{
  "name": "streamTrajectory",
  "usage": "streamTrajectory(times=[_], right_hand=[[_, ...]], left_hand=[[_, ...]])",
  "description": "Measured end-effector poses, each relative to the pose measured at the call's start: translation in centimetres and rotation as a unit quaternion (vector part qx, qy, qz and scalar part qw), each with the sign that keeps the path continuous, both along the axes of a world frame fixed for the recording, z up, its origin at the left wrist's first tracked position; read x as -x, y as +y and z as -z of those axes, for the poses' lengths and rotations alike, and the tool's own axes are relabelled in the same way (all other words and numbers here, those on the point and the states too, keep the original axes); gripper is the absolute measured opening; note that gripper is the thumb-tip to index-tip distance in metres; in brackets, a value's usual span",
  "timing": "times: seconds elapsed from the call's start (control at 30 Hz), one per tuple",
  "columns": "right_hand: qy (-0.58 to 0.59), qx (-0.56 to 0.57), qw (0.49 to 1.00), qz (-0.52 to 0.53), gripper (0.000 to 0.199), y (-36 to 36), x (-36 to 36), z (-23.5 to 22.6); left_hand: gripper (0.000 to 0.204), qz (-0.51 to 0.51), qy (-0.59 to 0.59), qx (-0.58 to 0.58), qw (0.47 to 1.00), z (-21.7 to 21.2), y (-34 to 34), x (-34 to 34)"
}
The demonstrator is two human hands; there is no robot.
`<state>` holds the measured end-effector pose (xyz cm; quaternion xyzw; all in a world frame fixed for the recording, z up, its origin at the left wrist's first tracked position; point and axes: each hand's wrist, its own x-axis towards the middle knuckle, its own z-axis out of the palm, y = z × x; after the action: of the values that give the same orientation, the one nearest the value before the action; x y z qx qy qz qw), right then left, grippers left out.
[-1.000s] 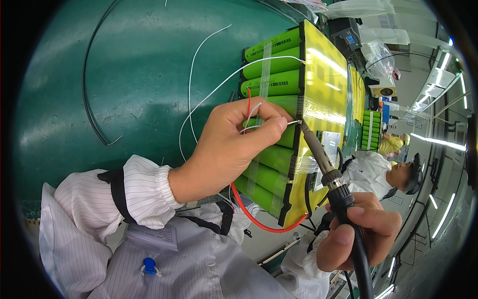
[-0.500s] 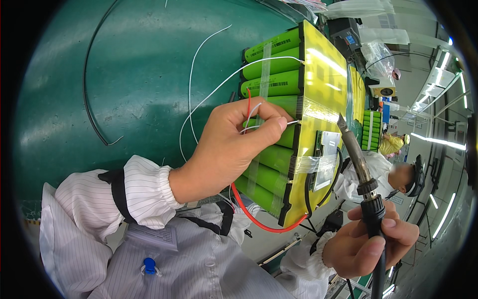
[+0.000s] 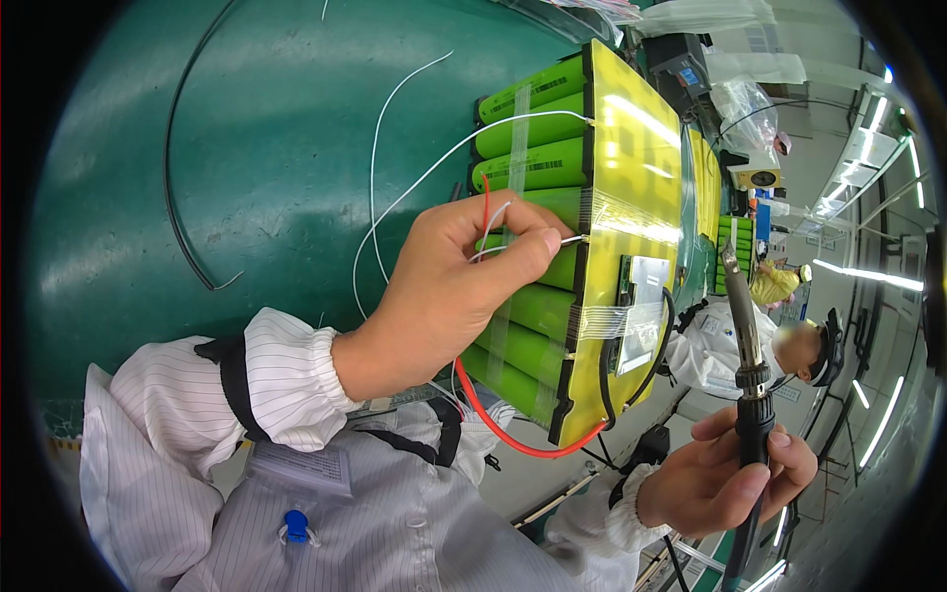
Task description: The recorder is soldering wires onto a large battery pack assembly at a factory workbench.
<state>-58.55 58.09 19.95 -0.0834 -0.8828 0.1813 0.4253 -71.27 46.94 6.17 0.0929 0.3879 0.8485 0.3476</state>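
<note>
A battery pack of green cylindrical cells [image 3: 538,163] stands on the bench, its yellow side panel [image 3: 631,163] facing right. Between thumb and forefinger, my left hand [image 3: 459,261] pinches a thin white wire [image 3: 569,240], whose end meets the panel's edge. A thin red wire [image 3: 486,197] rises beside those fingers. My right hand [image 3: 730,483] grips a soldering iron [image 3: 747,340] by its black handle, tip upward, to the right of the pack and apart from it. A circuit board [image 3: 643,311] is taped to the panel; a thick red cable [image 3: 528,452] loops below.
On the green bench [image 3: 286,148] lies a black cable [image 3: 170,148] at left. Another white wire [image 3: 424,178] curves from the pack's upper edge. A black device [image 3: 676,64] stands beyond the pack. A co-worker in white [image 3: 725,350] is at the right, with more battery packs [image 3: 735,237] behind.
The soldering iron has moved right, away from the panel, its tip now farther off and slightly lower. My left hand keeps its pinch on the white wire.
</note>
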Motion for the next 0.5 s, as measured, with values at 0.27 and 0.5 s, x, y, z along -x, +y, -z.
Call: streamTrajectory(times=[0.27, 0.5], right_hand=[[0.046, 0.018, 0.999, 0.015, 0.042, 0.32, -0.71, 0.66], [0.048, 0.027, 0.998, 0.019, 0.042, 0.27, -1.09, 0.77]], left_hand=[[0.019, 0.002, 0.003, 0.005, 1.000, -0.02, 0.00, 0.01], [0.020, 0.003, 0.000, 0.015, 1.000, -0.24, -0.22, -0.01]])
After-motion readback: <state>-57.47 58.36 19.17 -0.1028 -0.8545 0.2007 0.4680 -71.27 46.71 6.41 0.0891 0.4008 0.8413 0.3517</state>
